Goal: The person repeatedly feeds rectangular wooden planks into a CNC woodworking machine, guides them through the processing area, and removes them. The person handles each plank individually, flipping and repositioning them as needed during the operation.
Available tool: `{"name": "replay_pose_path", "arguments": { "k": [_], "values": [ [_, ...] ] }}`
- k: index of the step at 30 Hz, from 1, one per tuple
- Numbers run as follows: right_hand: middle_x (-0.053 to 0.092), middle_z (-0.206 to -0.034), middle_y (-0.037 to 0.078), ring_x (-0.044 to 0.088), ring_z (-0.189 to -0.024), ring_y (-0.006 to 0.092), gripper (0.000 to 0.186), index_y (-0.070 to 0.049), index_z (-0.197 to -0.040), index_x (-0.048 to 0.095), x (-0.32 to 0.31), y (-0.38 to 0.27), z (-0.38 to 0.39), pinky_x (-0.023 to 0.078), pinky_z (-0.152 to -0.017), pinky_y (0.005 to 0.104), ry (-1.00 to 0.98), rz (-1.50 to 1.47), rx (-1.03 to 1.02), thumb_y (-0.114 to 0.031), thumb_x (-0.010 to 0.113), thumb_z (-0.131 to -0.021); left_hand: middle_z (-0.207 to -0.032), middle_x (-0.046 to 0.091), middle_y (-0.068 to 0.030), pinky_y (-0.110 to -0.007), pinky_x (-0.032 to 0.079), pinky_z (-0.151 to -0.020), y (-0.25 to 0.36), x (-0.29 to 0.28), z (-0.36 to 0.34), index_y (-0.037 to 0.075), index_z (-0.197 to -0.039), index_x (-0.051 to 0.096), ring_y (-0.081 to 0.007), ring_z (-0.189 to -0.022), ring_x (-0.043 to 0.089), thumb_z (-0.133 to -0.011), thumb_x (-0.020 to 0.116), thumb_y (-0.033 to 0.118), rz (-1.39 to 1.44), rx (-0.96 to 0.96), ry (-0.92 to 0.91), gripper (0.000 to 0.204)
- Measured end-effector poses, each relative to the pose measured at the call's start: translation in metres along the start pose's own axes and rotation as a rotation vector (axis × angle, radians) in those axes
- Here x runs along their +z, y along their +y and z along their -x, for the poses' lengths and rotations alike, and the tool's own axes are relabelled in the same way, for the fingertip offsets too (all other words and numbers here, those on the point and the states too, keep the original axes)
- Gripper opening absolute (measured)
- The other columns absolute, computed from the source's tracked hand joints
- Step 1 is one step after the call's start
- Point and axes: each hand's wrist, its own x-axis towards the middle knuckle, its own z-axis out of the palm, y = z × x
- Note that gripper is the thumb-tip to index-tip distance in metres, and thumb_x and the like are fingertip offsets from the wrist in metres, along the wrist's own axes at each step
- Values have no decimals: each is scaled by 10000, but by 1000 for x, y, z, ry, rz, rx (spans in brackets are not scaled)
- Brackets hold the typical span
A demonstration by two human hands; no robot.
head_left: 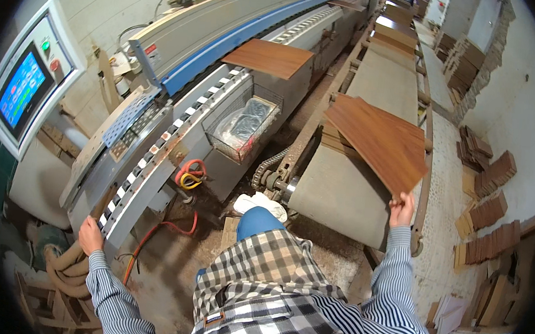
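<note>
My right hand (401, 210) pinches the near corner of a reddish-brown wood-grain board (379, 141). That board lies slanted above the belt conveyor (341, 195), its far end over a low stack of boards (338, 141). At the near end of the long machine's roller rail (144, 173), my left hand (90, 236) has its fingers curled against the edge. What those fingers hold, if anything, is hidden. Farther up the machine, a second brown board (270, 58) rests on the rail and juts out over its side.
A control panel (26, 85) with a lit screen stands at left. A wire basket (242, 124) hangs on the machine's side above a red hose (148, 239). White cloth (258, 205) lies by my knee. Stacked brown pieces (491, 241) line the right wall. More boards (396, 34) sit up the conveyor.
</note>
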Motion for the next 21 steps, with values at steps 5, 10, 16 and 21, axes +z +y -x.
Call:
{"name": "replay_pose_path", "arguments": {
  "k": [5,10,16,21],
  "values": [
    [583,-762,48,555,-644,155,273,-77,-971,531,32,-4,61,484,-602,326,-68,56,370,-270,613,-796,-877,606,-215,-488,423,-716,-1,-10,4,46,-858,633,-398,-825,565,-882,346,364,19,-16,14,429],
    [609,-913,132,597,-791,198,339,10,-1064,517,57,6,89,505,-710,332,-291,86,380,-196,595,-807,-871,609,-217,-496,448,-713,3,-8,5,33,-836,636,-405,-815,577,-884,297,375,16,-39,2,484],
    [605,-904,159,606,-758,245,341,55,-1070,499,94,20,131,515,-726,358,-498,-76,550,-107,569,-779,-768,619,-214,-481,466,-690,2,-13,8,49,-771,654,-388,-729,601,-873,338,354,-7,-67,26,451],
    [600,-924,189,617,-788,295,383,93,-1081,482,175,47,170,518,-709,370,-702,-58,659,-77,563,-747,-762,622,-206,-470,468,-684,6,-20,8,51,-777,654,-379,-725,603,-867,378,341,20,-53,33,411]
  ]
}}
